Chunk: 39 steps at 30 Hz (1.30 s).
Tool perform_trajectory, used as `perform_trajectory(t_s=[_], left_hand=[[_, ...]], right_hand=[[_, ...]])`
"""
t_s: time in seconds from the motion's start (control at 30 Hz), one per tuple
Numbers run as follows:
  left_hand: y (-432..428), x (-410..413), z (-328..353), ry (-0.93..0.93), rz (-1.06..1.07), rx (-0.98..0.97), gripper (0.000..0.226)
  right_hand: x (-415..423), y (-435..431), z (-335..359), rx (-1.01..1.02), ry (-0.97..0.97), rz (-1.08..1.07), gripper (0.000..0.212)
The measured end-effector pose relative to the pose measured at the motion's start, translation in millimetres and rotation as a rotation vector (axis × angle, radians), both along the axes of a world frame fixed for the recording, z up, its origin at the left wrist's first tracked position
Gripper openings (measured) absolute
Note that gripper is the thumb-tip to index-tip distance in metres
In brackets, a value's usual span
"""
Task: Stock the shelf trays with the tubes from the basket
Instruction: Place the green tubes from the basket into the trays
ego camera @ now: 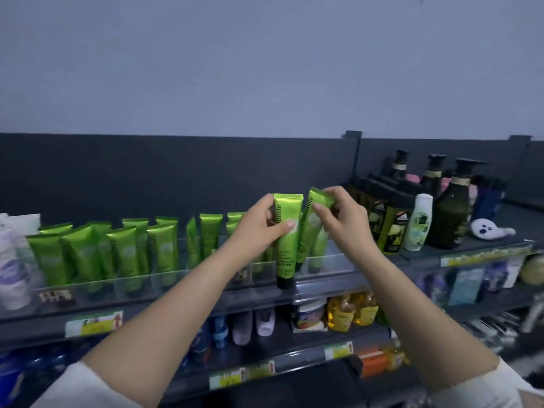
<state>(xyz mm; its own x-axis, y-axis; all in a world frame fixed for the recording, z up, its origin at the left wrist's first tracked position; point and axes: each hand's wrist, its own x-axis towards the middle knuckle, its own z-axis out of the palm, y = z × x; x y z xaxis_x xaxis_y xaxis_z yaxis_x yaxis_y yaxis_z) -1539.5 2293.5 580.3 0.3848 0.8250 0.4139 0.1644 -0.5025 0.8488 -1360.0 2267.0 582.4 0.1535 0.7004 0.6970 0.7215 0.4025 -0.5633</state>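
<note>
My left hand (259,223) grips a green tube (287,251) with a black cap, upright, cap down, in front of the clear shelf tray (164,282). My right hand (341,216) pinches the crimped top of a second green tube (307,231), which leans left over the tray's right end. Several more green tubes (123,251) stand in rows inside the tray to the left. The basket is not in view.
Dark pump bottles (450,207) and a white bottle (418,223) stand on the top shelf to the right, with a small white ghost toy (485,229). White tubes (11,260) stand at far left. Lower shelves hold yellow bottles (351,312) and other products.
</note>
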Motion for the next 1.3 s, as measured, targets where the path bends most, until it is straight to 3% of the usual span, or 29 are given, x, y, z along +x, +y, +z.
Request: perform_trajectory(t_s=[0.2,0.3,0.4,0.57,0.87,1.03,1.3], left_hand=[[5.2,92.7,6.3,0.016,0.110,0.082,0.042],[11.7,119.5,7.6,0.026,0.200,0.107,0.031],[17.8,135.9,10.1,0.029,0.250,0.142,0.036],[35.0,153.8,7.7,0.209,0.240,0.299,0.045],[51.2,185.6,8.6,0.591,0.375,0.380,0.033],[60.2,188.8,16.0,0.595,0.406,0.323,0.030],[59.4,191.7,-7.4,0.830,0.358,0.245,0.026]], right_hand=[[99.9,9.1,-2.4,0.016,-0.039,-0.143,0.025],[124.3,34.2,-10.3,-0.054,-0.067,-0.166,0.026],[132.7,66.4,-22.9,-0.161,-0.120,-0.126,0.026],[142.4,98.2,-38.9,-0.374,-0.237,0.026,0.016],[161.8,106.1,-32.8,-0.419,-0.187,0.068,0.021],[160.6,103.3,-33.0,-0.428,-0.185,0.078,0.024],[160.4,98.0,-29.9,-0.493,-0.242,0.011,0.029]])
